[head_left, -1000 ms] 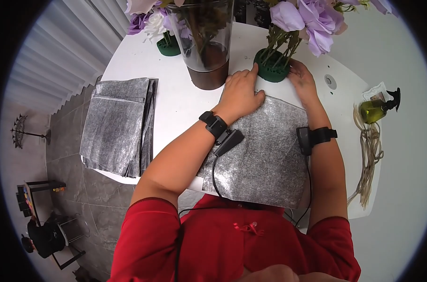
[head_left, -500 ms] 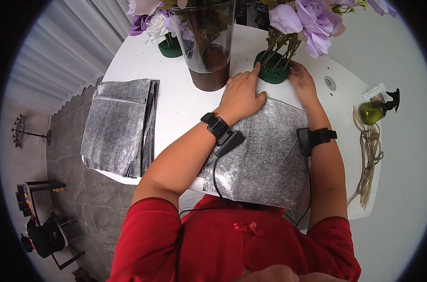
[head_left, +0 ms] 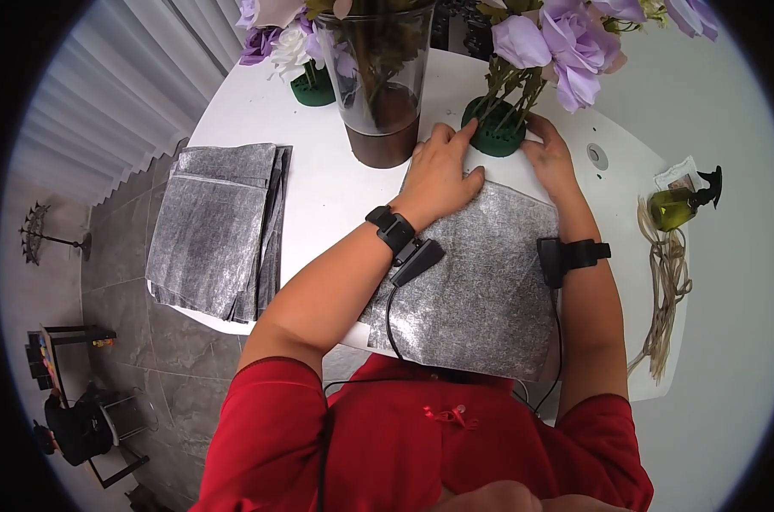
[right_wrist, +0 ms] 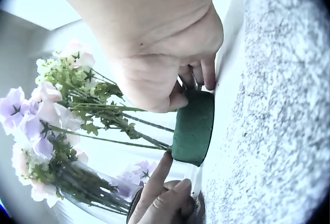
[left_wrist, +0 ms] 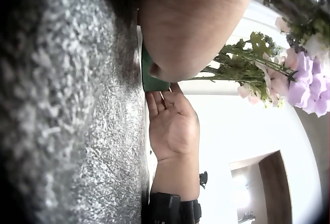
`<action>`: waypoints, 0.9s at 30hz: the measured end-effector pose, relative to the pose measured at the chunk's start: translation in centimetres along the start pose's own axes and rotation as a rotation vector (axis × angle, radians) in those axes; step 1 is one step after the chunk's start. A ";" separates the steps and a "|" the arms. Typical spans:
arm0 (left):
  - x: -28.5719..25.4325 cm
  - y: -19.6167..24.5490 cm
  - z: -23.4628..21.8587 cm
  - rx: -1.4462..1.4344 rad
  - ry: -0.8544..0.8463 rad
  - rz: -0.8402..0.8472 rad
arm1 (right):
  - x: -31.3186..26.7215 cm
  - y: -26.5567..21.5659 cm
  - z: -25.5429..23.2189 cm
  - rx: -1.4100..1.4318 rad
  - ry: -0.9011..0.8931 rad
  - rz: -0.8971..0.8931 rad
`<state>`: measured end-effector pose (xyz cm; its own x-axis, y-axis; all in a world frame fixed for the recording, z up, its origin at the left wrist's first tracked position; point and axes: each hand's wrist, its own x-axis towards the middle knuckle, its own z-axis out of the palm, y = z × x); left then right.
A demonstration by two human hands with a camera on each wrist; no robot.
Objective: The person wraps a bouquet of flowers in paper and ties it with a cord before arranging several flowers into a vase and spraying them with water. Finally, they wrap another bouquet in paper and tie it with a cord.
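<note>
A round green floral foam block (head_left: 499, 136) stands on the white table, with stems of lilac and pink artificial flowers (head_left: 566, 51) stuck in its top. My left hand (head_left: 440, 175) lies at its near left, the index fingertip touching the foam's upper edge in the right wrist view. On the other side my right hand (head_left: 550, 158) holds the foam (right_wrist: 193, 126), thumb at the top edge and fingers along its side. Under my forearms lies a grey, silvery fabric-like sheet (head_left: 481, 273), partly hidden by my left hand and wrist camera.
A tall clear vase (head_left: 378, 102) with a brown base holds stems just left of my left hand. A stack of grey sheets (head_left: 212, 230) lies at the left. At the right are a green spray bottle (head_left: 677, 205) and beige strands (head_left: 660, 299). Another flower-filled foam (head_left: 313, 88) stands behind.
Both hands stay at the foam block with hardly any movement. The view shifts slightly, and the flowers and vase appear a little lower in it.
</note>
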<state>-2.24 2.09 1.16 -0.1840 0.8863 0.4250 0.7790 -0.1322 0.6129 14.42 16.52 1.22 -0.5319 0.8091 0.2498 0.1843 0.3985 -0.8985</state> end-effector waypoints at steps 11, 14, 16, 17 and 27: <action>0.2 0.0 -0.1 0.012 -0.020 0.130 | -0.3 -1.2 0.8 -0.105 0.106 -0.018; 0.2 -0.1 -0.2 0.016 -0.085 0.139 | 0.0 -0.3 0.4 -0.306 0.038 -0.271; 0.1 -0.2 -0.2 -0.007 -0.097 0.143 | 0.4 0.3 -0.1 -0.325 0.015 -0.273; 0.2 -0.2 -0.2 -0.007 -0.098 0.145 | 0.3 0.3 -0.1 -0.325 0.017 -0.273; 0.5 0.1 -0.7 -0.283 -0.124 0.176 | -0.1 -1.1 0.2 -0.154 0.067 0.031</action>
<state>-2.67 2.21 1.90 0.0260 0.8839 0.4670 0.5918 -0.3901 0.7054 14.14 15.92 2.13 -0.4684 0.8470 0.2512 0.3267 0.4303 -0.8415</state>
